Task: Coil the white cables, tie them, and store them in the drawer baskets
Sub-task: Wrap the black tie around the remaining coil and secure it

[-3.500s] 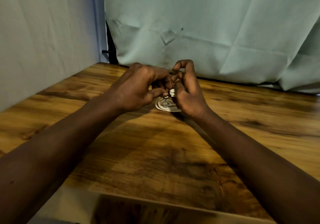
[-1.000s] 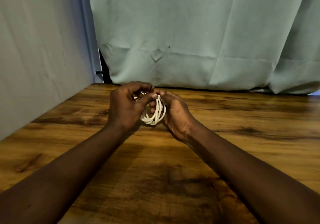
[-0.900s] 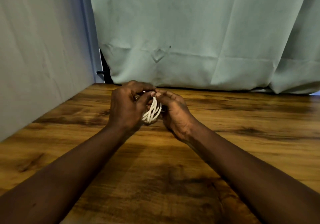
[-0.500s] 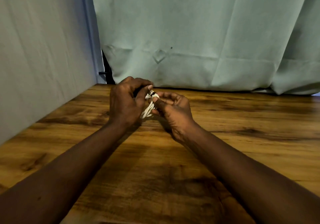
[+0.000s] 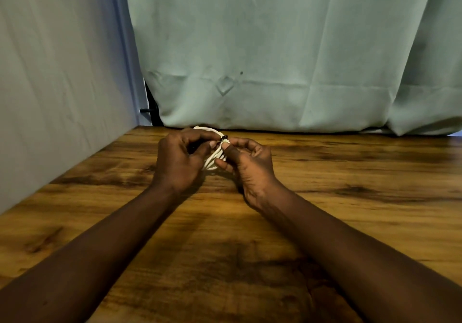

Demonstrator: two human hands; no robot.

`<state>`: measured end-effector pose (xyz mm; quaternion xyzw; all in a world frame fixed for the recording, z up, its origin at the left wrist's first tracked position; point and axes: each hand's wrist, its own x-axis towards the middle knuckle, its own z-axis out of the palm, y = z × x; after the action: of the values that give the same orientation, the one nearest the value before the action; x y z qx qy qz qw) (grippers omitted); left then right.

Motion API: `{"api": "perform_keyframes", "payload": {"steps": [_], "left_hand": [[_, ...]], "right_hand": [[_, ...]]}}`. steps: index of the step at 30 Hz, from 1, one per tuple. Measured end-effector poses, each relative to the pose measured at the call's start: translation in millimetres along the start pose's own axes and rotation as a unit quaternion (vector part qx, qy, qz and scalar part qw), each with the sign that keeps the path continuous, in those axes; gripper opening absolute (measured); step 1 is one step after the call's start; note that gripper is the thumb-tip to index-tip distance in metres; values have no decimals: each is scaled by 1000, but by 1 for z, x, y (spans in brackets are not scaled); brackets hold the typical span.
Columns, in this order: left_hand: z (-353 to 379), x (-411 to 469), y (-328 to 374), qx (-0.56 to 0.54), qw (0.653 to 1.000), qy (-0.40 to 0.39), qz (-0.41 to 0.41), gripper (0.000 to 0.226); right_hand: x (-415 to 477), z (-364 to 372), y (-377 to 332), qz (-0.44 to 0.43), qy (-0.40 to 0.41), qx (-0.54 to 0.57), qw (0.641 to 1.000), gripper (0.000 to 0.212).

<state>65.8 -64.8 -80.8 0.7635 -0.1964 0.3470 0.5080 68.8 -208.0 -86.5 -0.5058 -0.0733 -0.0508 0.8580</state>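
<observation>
White cable (image 5: 214,158) bunched in loops, small dark tie (image 5: 224,137) at top (above table (image 5: 350,197)). Left hand (image 5: 178,162) and right hand (image 5: 247,165) both pinch it, fingertips nearly meeting

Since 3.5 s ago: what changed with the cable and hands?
The coiled white cable was low at the wooden table then; it has been lifted and turned on edge between the left hand and right hand. The loops, spread a second ago, are now pinched together at the top, where a small dark tie shows. Both hands still grip it; table and curtain unchanged.
</observation>
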Motion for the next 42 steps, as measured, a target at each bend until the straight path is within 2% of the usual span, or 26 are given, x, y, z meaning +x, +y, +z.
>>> {"api": "perform_keyframes", "payload": {"steps": [9, 16, 22, 26, 33, 39, 42], "left_hand": [[-2, 2, 8, 175, 979, 20, 103, 12], [-2, 1, 8, 141, 988, 27, 54, 8], [0, 2, 3, 79, 996, 40, 8, 6], [-1, 2, 3, 73, 997, 37, 10, 6], [1, 0, 3, 116, 992, 51, 21, 6], [1, 1, 10, 243, 968, 67, 22, 7], [1, 3, 12, 262, 963, 60, 0, 5]], "right_hand": [[1, 3, 5, -39, 29, 3, 999, 20], [0, 3, 7, -33, 23, -6, 999, 25], [-2, 5, 7, -36, 8, -22, 999, 14], [-1, 5, 7, -33, 13, -23, 999, 14], [1, 5, 9, -18, 13, 10, 1000, 13], [3, 4, 11, -11, 2, 26, 1000, 10], [4, 4, 11, -15, 2, 25, 1000, 10]]}}
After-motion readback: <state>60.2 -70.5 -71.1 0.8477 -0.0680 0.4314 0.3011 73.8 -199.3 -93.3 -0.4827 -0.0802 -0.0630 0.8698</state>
